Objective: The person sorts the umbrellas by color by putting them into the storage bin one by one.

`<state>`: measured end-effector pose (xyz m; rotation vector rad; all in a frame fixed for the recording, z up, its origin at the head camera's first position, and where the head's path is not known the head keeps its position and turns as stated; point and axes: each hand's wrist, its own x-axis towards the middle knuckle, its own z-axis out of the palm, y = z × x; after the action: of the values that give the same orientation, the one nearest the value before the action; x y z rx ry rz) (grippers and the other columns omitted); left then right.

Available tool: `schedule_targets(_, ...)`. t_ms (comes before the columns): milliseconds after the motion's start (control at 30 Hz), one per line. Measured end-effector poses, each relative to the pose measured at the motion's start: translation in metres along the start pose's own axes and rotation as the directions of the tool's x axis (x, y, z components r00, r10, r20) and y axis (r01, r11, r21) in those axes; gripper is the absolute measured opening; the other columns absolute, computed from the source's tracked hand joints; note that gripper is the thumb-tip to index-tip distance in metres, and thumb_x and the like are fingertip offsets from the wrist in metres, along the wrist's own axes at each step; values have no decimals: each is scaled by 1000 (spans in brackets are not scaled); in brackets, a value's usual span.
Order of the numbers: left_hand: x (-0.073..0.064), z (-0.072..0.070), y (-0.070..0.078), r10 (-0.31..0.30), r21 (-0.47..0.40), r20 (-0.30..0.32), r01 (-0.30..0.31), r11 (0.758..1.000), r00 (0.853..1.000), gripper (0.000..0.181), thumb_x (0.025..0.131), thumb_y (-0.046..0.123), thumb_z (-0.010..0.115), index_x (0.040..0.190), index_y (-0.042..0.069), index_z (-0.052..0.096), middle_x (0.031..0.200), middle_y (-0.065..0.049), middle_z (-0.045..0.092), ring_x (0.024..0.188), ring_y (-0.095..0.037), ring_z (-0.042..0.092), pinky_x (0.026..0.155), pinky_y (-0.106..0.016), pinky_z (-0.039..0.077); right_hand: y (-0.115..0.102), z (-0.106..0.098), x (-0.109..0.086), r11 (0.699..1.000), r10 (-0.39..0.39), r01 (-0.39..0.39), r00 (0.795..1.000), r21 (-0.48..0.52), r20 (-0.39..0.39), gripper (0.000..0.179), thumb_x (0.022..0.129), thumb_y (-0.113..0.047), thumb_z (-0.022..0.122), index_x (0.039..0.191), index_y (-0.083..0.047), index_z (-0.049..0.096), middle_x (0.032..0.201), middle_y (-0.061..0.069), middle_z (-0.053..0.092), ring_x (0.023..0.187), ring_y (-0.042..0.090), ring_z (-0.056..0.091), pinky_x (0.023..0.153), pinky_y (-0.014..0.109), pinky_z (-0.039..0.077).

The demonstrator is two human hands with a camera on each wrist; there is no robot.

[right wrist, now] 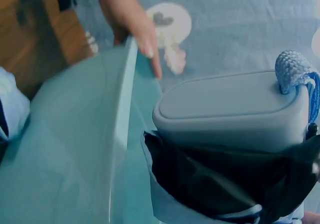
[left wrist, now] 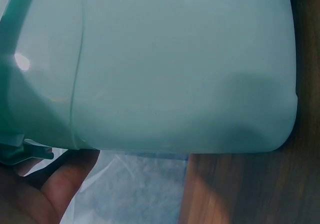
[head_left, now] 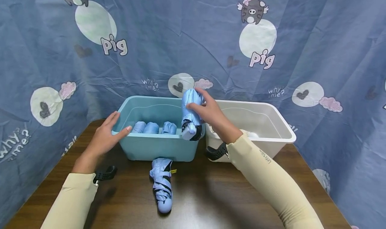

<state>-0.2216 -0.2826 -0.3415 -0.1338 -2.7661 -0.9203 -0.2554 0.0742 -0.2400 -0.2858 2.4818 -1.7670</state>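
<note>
Left wrist view was mostly teal bin (left wrist: 180, 69) wall — rim cut off, only a blurry thumb (left wrist: 60, 186) showed. Right wrist view cropped the folded umbrella (right wrist: 230, 144) at its handle — the hand gripping it was out of frame.

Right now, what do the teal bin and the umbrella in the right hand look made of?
Teal bin: looks like moulded plastic, smooth and slightly translucent, with a soft glare on its wall. Folded umbrella in the right hand: creased light-blue fabric canopy, probably synthetic; its grey handle looks like matte plastic, with a woven cord loop.

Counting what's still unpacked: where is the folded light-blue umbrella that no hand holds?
In the head view, the folded light-blue umbrella lies on the brown wooden table, just before the teal plastic bin.
</note>
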Motion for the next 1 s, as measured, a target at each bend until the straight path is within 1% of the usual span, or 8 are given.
schedule_targets(133, 0, -1, 1, -2, -2, 4, 2, 1000, 1000, 92, 91, 54, 57, 154, 3, 14, 160, -17, 9, 139, -50, 19, 99, -73, 24, 4, 5, 17, 1000, 8, -8, 1000, 0, -30, 73, 85, -27, 70, 149, -34, 35, 139, 17, 43, 112, 31, 53, 73, 47, 55)
schedule_targets(267, -1, -2, 2, 4, -12, 6, -3, 1000, 1000, 91, 91, 54, 57, 154, 4, 15, 160, -16, 9, 140, -50, 18, 100, -72, 24, 11, 10, 32, 1000, 23, -24, 999, -14, -40, 73, 85, -28, 70, 149, -33, 35, 144, 14, 40, 115, 31, 51, 76, 49, 55)
schedule_targets(467, -2, -2, 1, 6, -7, 6, -6, 1000, 1000, 91, 91, 54, 57, 154, 3, 15, 160, -17, 10, 139, -50, 19, 100, -71, 24, 24, 20, 50, 994, 53, -57, 997, -90, -52, 74, 85, -27, 69, 150, -33, 34, 145, 11, 39, 113, 30, 50, 73, 41, 55)
schedule_targets(567, -2, -4, 0, 9, -3, -2, -9, 1000, 1000, 90, 91, 54, 57, 154, 4, 16, 160, -17, 11, 140, -50, 19, 100, -71, 24, 27, 28, 54, 990, 57, -63, 997, -128, -47, 73, 85, -28, 67, 150, -33, 34, 145, 11, 40, 112, 29, 49, 77, 41, 54)
schedule_targets(733, -3, -5, 0, -1, -1, -2, 1, 1000, 1000, 90, 91, 54, 57, 154, 5, 15, 160, -16, 10, 140, -50, 17, 100, -72, 23, 30, 43, 57, 976, 23, -31, 999, -215, -39, 69, 88, -31, 64, 150, -30, 34, 149, 10, 39, 119, 29, 47, 95, 43, 46)
schedule_targets(800, -3, -5, 1, -4, -3, 0, 4, 1000, 1000, 90, 91, 54, 57, 154, 4, 16, 161, -16, 10, 140, -50, 17, 100, -72, 23, 32, 47, 58, 968, 9, -20, 999, -250, -47, 69, 89, -31, 64, 151, -29, 34, 150, 9, 38, 121, 27, 46, 99, 42, 44)
schedule_targets(900, -2, -4, 3, -5, -8, 1, 5, 1000, 1000, 90, 91, 54, 57, 154, 3, 16, 160, -17, 10, 140, -50, 18, 100, -72, 23, 36, 52, 58, 962, -8, -13, 997, -274, -76, 70, 89, -32, 64, 151, -28, 33, 150, 8, 39, 121, 26, 47, 98, 43, 43)
schedule_targets(1000, -2, -3, 4, -11, -10, -3, 11, 1000, 1000, 91, 91, 54, 57, 154, 3, 16, 160, -17, 11, 140, -50, 18, 100, -72, 23, 40, 58, 57, 944, -42, 0, 992, -329, -120, 70, 88, -34, 64, 151, -28, 33, 146, 8, 45, 114, 26, 51, 92, 42, 46)
